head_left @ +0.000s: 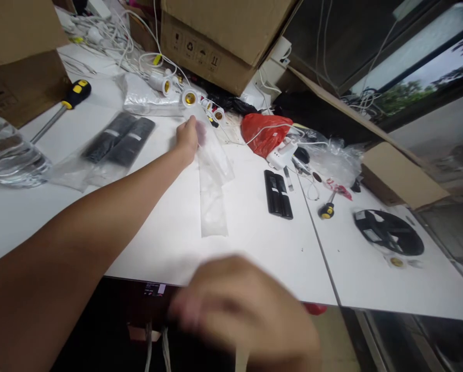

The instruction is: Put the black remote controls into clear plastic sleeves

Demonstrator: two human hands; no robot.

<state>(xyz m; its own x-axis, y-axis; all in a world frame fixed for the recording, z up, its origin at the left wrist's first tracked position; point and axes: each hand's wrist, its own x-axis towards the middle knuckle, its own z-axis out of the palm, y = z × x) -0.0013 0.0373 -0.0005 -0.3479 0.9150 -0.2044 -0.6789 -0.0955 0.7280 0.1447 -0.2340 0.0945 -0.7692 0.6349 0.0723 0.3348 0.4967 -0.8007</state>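
My left hand (187, 138) reaches out over the white table, its fingers closed on the upper end of a clear plastic bag (215, 199). The long, narrow bag hangs down onto the tabletop, and a second fold or layer of plastic lies over it. White lamp sockets with gold-coloured insides, one of them this socket (190, 97), lie just beyond that hand. Low in front, off the table's near edge, my right hand (247, 307) is smeared by motion, so its fingers and anything in them cannot be made out.
Two black rolls (278, 194) lie right of the bag; bagged dark rolls (119, 139) lie left. Nearby are a screwdriver (76, 94), a water bottle (10, 150), a red bag (265, 133), a black reel (388, 232) and a cardboard box (224, 39). Tangled white cables (99, 39) fill the back left.
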